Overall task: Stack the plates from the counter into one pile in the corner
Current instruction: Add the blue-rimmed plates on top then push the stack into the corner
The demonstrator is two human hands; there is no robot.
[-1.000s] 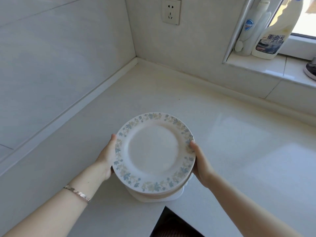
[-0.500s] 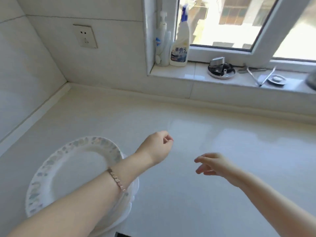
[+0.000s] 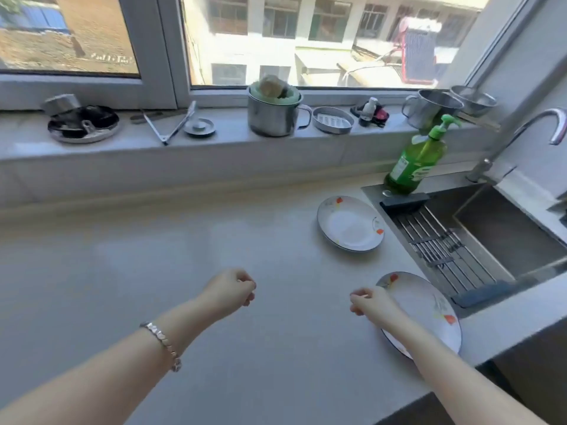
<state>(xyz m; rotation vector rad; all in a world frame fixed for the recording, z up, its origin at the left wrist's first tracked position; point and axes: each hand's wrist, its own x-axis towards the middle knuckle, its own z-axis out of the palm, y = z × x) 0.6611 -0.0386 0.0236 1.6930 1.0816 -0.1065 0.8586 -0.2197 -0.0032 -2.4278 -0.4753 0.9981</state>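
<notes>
Two white plates with red and green flower marks lie on the pale counter (image 3: 153,271). The far plate (image 3: 350,223) rests beside the sink's left edge. The near plate (image 3: 429,308) lies at the counter's front right, partly under my right forearm. My right hand (image 3: 369,303) hovers just left of that plate's rim, fingers curled loosely with nothing in them. My left hand (image 3: 231,291), a bracelet on its wrist, hangs over bare counter with fingers curled and nothing held. The pile in the corner is out of view.
A steel sink (image 3: 506,234) with a drain rack and a tap (image 3: 521,133) fills the right. A green soap bottle (image 3: 417,157) stands at its back corner. The windowsill holds a metal mug (image 3: 273,115), tongs, lids and small dishes.
Both hands let go of the flower-rimmed pile of plates, and the view has swung right from the corner to the sink, where two loose plates now show.
</notes>
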